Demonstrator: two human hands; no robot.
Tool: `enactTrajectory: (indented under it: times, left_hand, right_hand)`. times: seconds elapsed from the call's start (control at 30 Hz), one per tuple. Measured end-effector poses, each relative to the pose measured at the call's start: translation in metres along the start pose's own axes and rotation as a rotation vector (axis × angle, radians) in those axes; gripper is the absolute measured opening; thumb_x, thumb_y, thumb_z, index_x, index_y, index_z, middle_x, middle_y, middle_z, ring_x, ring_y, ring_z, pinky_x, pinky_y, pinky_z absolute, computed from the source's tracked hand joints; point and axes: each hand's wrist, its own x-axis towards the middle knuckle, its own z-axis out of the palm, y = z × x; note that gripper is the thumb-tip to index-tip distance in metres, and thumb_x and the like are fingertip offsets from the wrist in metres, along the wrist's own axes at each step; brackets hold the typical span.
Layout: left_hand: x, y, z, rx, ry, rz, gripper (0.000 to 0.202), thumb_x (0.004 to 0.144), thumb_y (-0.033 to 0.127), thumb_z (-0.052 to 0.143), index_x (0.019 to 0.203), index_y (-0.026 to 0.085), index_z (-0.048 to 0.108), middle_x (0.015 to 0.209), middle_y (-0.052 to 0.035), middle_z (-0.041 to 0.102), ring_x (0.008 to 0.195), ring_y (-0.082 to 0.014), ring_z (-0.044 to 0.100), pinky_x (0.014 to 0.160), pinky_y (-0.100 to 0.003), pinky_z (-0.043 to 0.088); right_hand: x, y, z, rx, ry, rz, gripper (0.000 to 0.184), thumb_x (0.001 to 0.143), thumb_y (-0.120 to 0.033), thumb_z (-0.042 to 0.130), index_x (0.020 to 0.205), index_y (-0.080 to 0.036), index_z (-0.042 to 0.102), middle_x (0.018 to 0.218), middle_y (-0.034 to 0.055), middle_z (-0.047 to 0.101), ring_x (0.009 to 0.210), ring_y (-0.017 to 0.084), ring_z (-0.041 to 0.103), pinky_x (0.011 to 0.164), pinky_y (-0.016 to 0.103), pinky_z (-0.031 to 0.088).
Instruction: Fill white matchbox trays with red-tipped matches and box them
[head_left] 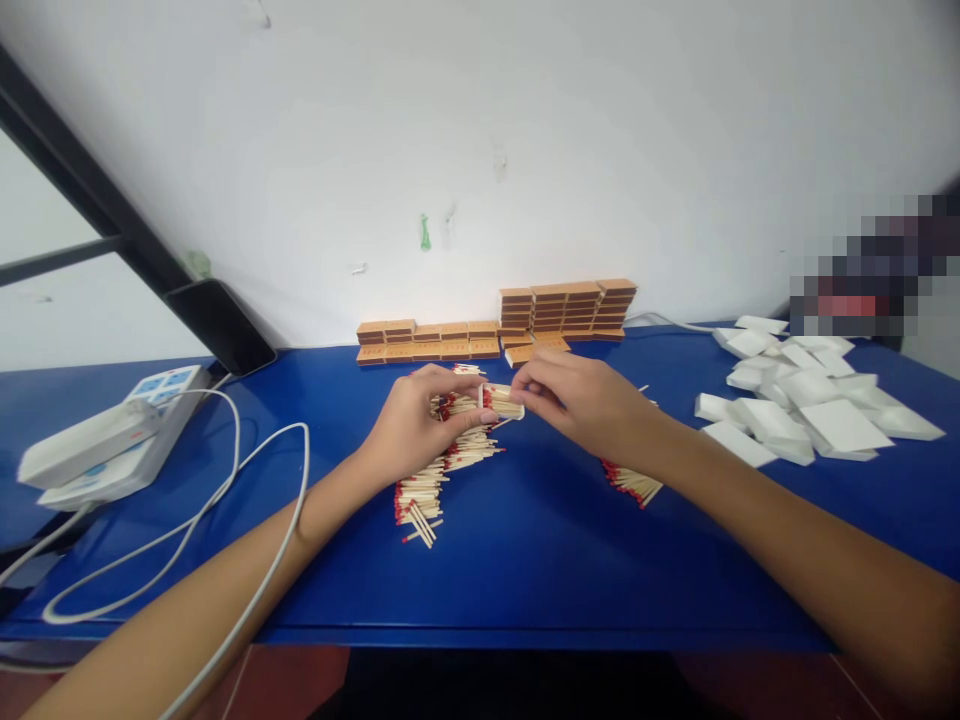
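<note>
Spanning the whole view, a blue tabletop butts against a white wall at the far edge.

Right side: a loose heap of white sleeves, some overlapping, well apart from the hands.

Far edge, against the wall: brown matchboxes in stacked rows, taller on the right and lower on the left.

Left side: a white power strip with a white cable looping across the tabletop and passing over the left forearm. A dark phone leans on the wall behind it.

Centre: a pile of matches with red heads, spread under and in front of the left hand. A smaller bunch lies under the right wrist, apart from the main pile.

The left hand sits above the pile. Its fingers are curled closed, thumb below and fingers above, holding a small tray loaded with matches.

The right hand meets it from the other side. Its fingers are drawn narrow, pinched on the tray's right end. The tray is held level between both hands, just above the pile and in front of the matchboxes
</note>
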Motion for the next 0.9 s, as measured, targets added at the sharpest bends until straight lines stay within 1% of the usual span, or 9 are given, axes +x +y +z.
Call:
enactTrajectory:
  times: [0.23, 0.33, 0.43, 0.47, 0.53, 0.63, 0.67, 0.77, 0.9]
  left_hand:
    - [-0.001, 0.001, 0.001, 0.003, -0.008, 0.006, 0.030, 0.086, 0.038, 0.087, 0.110, 0.023, 0.081, 0.105, -0.0068, 0.082, 0.096, -0.0230, 0.075, 0.089, -0.038, 0.059]
    - [0.000, 0.001, 0.001, -0.008, 0.003, -0.009, 0.028, 0.086, 0.038, 0.087, 0.108, 0.023, 0.081, 0.105, -0.0061, 0.082, 0.097, -0.0228, 0.075, 0.090, -0.038, 0.059]
    - [0.001, -0.002, -0.001, 0.029, 0.052, -0.031, 0.032, 0.087, 0.041, 0.086, 0.114, 0.024, 0.080, 0.105, -0.0064, 0.082, 0.097, -0.0242, 0.075, 0.088, -0.039, 0.059]
    - [0.001, -0.003, -0.001, 0.056, 0.075, -0.032, 0.032, 0.088, 0.040, 0.085, 0.115, 0.024, 0.080, 0.104, -0.0064, 0.082, 0.098, -0.0248, 0.075, 0.088, -0.040, 0.059]
    - [0.002, -0.006, -0.003, 0.115, 0.115, -0.025, 0.028, 0.090, 0.038, 0.083, 0.114, 0.024, 0.080, 0.103, -0.0064, 0.082, 0.100, -0.0259, 0.074, 0.091, -0.043, 0.058]
    - [0.002, -0.008, -0.004, 0.165, 0.146, -0.017, 0.024, 0.091, 0.037, 0.082, 0.110, 0.024, 0.081, 0.105, -0.0066, 0.082, 0.102, -0.0267, 0.074, 0.093, -0.045, 0.058]
    - [0.002, -0.008, -0.004, 0.173, 0.149, -0.018, 0.024, 0.091, 0.038, 0.081, 0.110, 0.024, 0.081, 0.104, -0.0065, 0.082, 0.102, -0.0268, 0.074, 0.092, -0.046, 0.059]
    - [0.002, -0.007, -0.003, 0.178, 0.148, -0.021, 0.027, 0.091, 0.040, 0.081, 0.113, 0.025, 0.081, 0.103, -0.0065, 0.082, 0.101, -0.0270, 0.074, 0.091, -0.046, 0.059]
    - [0.002, -0.006, -0.002, 0.171, 0.135, -0.007, 0.028, 0.090, 0.041, 0.082, 0.113, 0.025, 0.080, 0.104, -0.0066, 0.082, 0.101, -0.0265, 0.074, 0.090, -0.044, 0.059]
  right_hand:
    - [-0.001, -0.003, 0.004, -0.048, -0.017, 0.019, 0.016, 0.107, -0.030, 0.051, 0.099, -0.020, 0.061, 0.095, 0.0044, 0.063, 0.074, 0.018, 0.058, 0.067, 0.031, 0.039]
    - [-0.001, -0.008, 0.003, -0.012, 0.071, -0.044, 0.015, 0.107, -0.026, 0.050, 0.100, -0.019, 0.061, 0.095, 0.0047, 0.065, 0.074, 0.017, 0.057, 0.068, 0.031, 0.040]
    - [-0.004, -0.020, 0.001, 0.039, 0.208, -0.113, 0.015, 0.107, -0.026, 0.052, 0.099, -0.019, 0.064, 0.090, 0.0036, 0.066, 0.071, 0.015, 0.055, 0.069, 0.030, 0.041]
    - [-0.005, -0.025, 0.002, 0.066, 0.217, -0.137, 0.015, 0.106, -0.026, 0.054, 0.097, -0.020, 0.065, 0.087, 0.0027, 0.066, 0.069, 0.015, 0.055, 0.068, 0.029, 0.041]
    - [-0.008, -0.034, 0.006, 0.126, 0.133, -0.176, 0.014, 0.104, -0.024, 0.058, 0.094, -0.020, 0.068, 0.084, 0.0013, 0.066, 0.067, 0.014, 0.055, 0.066, 0.028, 0.040]
    - [-0.013, -0.041, 0.019, 0.164, -0.112, -0.209, 0.015, 0.103, -0.020, 0.059, 0.095, -0.019, 0.071, 0.089, 0.0025, 0.069, 0.072, 0.015, 0.060, 0.069, 0.028, 0.042]
    - [-0.013, -0.041, 0.023, 0.171, -0.165, -0.207, 0.015, 0.103, -0.020, 0.059, 0.096, -0.019, 0.072, 0.091, 0.0029, 0.069, 0.074, 0.015, 0.061, 0.072, 0.029, 0.044]
    - [-0.014, -0.039, 0.033, 0.221, -0.210, -0.193, 0.014, 0.102, -0.019, 0.060, 0.093, -0.019, 0.070, 0.089, 0.0018, 0.069, 0.073, 0.015, 0.060, 0.076, 0.030, 0.045]
    - [-0.014, -0.037, 0.033, 0.239, -0.191, -0.142, 0.009, 0.100, -0.018, 0.062, 0.095, -0.019, 0.069, 0.089, 0.0007, 0.066, 0.068, 0.013, 0.055, 0.068, 0.028, 0.040]
